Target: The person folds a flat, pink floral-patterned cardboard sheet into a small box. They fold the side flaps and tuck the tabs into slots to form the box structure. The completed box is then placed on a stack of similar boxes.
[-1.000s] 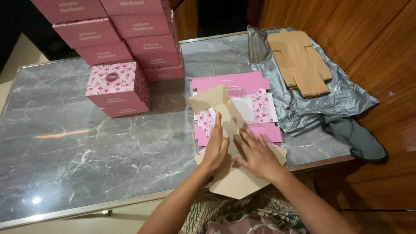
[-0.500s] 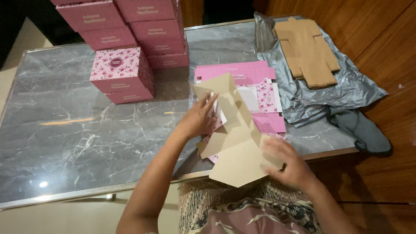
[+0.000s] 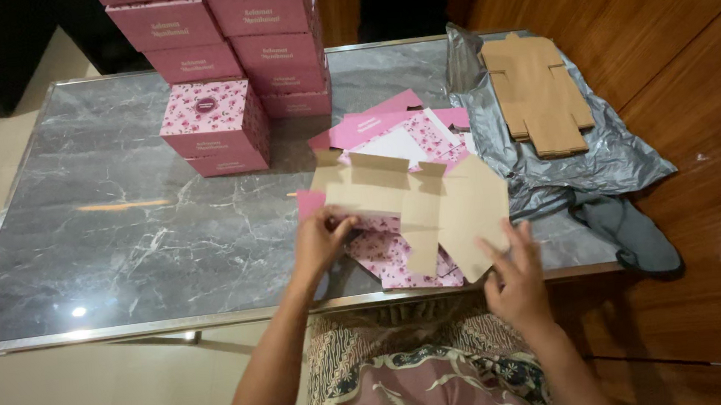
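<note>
Now both hands (image 3: 416, 258) pinch a flat, creased tan cardboard box blank (image 3: 416, 202) over grey marble table (image 3: 123, 238)

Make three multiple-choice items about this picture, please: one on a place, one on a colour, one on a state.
1. Where does the stack of brown flat blanks lie?
A. on the grey bag
B. on the floor
C. on the pink boxes

2. What colour is the inner face of the sheet in the hands?
A. white
B. brown
C. black

3. In what state is that sheet?
A. closed into a box
B. torn in two
C. spread open, flaps loose

Answers:
1 A: the grey bag lies under the stack, at the far right of the table.
2 B: the upturned side is plain brown, with pink print at its edges.
3 C: the left hand and right hand hold it unfolded by its two ends.
</note>
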